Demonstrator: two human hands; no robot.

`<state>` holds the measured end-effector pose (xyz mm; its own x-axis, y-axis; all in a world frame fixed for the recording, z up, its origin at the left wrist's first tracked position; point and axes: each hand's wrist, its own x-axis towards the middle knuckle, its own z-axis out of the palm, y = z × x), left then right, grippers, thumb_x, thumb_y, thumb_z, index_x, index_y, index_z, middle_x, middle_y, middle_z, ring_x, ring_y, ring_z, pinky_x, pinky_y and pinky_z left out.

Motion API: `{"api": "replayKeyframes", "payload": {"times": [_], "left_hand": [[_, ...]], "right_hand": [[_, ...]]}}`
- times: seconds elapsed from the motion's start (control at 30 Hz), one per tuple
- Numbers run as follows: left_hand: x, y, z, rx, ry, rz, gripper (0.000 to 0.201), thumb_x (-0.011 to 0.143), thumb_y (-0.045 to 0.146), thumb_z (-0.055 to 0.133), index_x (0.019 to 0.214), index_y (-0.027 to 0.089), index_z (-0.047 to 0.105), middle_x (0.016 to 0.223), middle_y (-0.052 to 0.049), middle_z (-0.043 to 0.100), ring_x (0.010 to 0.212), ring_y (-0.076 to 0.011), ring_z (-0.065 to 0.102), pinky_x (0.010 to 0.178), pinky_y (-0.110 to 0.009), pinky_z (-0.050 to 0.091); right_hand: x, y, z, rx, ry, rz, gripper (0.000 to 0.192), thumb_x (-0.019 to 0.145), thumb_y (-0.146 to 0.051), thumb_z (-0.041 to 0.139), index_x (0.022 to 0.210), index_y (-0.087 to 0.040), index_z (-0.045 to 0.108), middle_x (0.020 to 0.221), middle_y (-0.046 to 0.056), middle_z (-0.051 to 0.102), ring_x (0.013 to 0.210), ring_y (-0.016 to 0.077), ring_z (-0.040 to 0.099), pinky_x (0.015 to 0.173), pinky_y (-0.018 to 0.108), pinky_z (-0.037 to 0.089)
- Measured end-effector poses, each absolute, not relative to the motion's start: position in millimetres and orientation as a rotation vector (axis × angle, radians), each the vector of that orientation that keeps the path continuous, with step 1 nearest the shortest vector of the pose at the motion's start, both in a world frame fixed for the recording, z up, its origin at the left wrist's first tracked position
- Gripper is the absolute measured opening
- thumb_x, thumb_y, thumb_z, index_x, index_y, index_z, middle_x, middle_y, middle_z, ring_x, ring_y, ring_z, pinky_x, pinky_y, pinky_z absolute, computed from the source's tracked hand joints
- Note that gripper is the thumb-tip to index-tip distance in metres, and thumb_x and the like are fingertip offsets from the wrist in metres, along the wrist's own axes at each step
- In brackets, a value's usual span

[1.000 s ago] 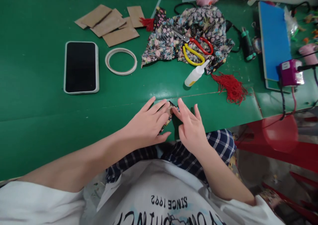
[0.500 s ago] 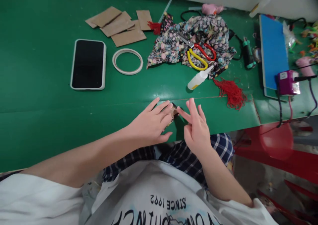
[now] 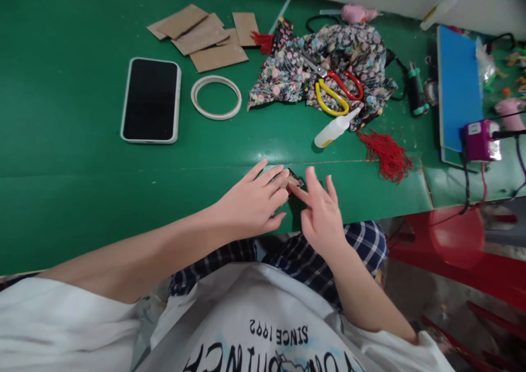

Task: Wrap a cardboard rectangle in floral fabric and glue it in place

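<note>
Press flat with left hand point(image 3: 252, 205), fingers spread over small floral fabric-covered card piece point(image 3: 292, 179) at green table point(image 3: 82, 186) edge; smooth fold using right hand point(image 3: 322, 218) extended fingertips, nothing gripped.

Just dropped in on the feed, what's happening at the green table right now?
A person presses a small floral-fabric-covered card piece flat on the green table, near its front edge. The left hand lies over it; the right hand touches its corner with a fingertip. Behind lie a white glue bottle, red-and-yellow scissors on floral cloth, and a black phone.
</note>
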<state>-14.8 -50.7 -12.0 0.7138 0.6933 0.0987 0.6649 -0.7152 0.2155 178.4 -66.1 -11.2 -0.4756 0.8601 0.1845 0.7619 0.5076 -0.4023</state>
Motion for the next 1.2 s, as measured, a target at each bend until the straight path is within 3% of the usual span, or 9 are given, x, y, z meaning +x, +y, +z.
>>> {"api": "replayKeyframes", "payload": {"times": [1.2], "left_hand": [[-13.6,-49.3,-16.2,2.786,1.121,0.316,0.039,0.087,0.034,0.045,0.116,0.010,0.056,0.135,-0.017,0.046,0.128,-0.0303,0.038,0.110,-0.051,0.022]], "right_hand": [[182.9,-61.5,-7.6,-1.377,-2.419,0.396,0.081,0.078,-0.007,0.035,0.145,-0.023,-0.008,0.134,0.003,0.051,0.138,0.0200,0.024,0.113,0.055,0.016]]}}
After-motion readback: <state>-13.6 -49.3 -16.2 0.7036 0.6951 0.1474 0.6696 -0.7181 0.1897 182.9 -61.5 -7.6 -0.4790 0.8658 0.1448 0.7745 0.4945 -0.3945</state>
